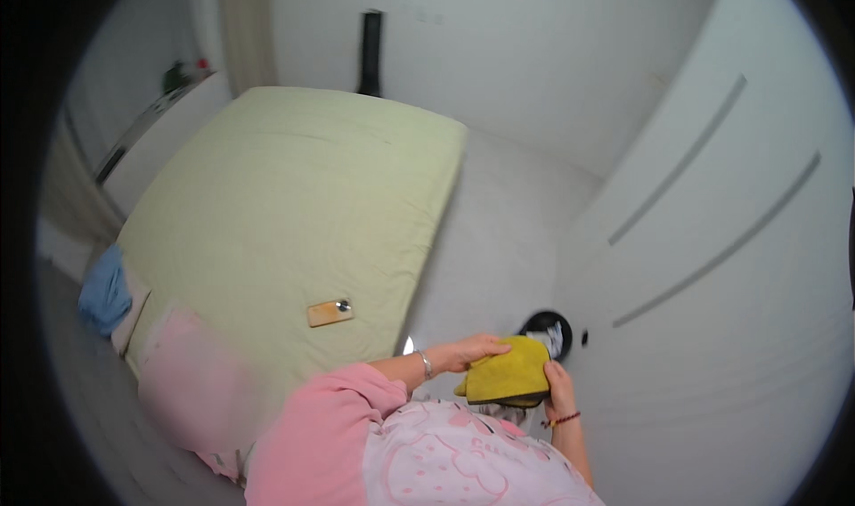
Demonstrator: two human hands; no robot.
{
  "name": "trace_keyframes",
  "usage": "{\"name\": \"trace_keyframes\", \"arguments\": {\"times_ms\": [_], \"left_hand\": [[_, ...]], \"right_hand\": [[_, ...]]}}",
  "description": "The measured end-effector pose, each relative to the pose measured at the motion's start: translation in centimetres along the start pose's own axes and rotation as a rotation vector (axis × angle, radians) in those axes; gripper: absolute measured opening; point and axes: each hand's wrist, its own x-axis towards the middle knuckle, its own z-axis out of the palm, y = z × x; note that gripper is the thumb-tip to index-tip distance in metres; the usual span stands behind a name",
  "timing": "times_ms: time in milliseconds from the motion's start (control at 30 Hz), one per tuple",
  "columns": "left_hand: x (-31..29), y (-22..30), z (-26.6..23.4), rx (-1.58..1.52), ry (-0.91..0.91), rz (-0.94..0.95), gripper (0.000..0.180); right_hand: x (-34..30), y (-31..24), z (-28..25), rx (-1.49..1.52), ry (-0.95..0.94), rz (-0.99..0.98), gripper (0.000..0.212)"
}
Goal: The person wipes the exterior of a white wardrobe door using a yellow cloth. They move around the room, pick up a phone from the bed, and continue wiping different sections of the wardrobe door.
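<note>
Yellow cloth [508, 372], folded, dark-trimmed: held up in front of the shirt [463, 452], out past the right edge of the bed [294, 185], towards that edge's near end. Long axis runs roughly left to right; the dark trim lies along the near side, facing the wearer. A small flap sticks out at the near left corner.

Room: a strip of pale floor [499, 212] between the bed's right edge and the white cabinet doors [712, 283], open beyond the cloth towards the far wall. Tighter close in: a round black bin [540, 317] appears just past the cloth's far right corner, partly covered by it in this view. Phone [319, 314] lies on the bed, inside the right edge, well apart from the cloth.

Left hand [476, 350]: forearm comes in from the left, pointing right; grip closed on the cloth's far left part. Right hand [560, 392]: forearm rises from below, leaning left; grip closed on the right side, thumb pointing away from the wearer. Fingers under the cloth hidden.
</note>
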Motion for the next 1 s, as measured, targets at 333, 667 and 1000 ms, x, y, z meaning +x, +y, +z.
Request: {"name": "trace_keyframes", "arguments": {"times_ms": [333, 667, 1000], "left_hand": [[-4.9, 2.2, -7.0, -0.214, 0.201, 0.21, 0.039], [-8.4, -2.6, -9.1, -0.387, 0.522, 0.33, 0.038], [-6.5, -4.7, -10.9, -0.653, 0.646, 0.405, 0.04]], "right_hand": [[7.5, -1.5, 9.6, 0.152, -0.4, 0.168, 0.034], [9.9, -2.1, 11.5, 0.354, -0.582, 0.429, 0.041], [10.6, 0.3, 11.1, 0.351, -0.621, 0.559, 0.04]]}}
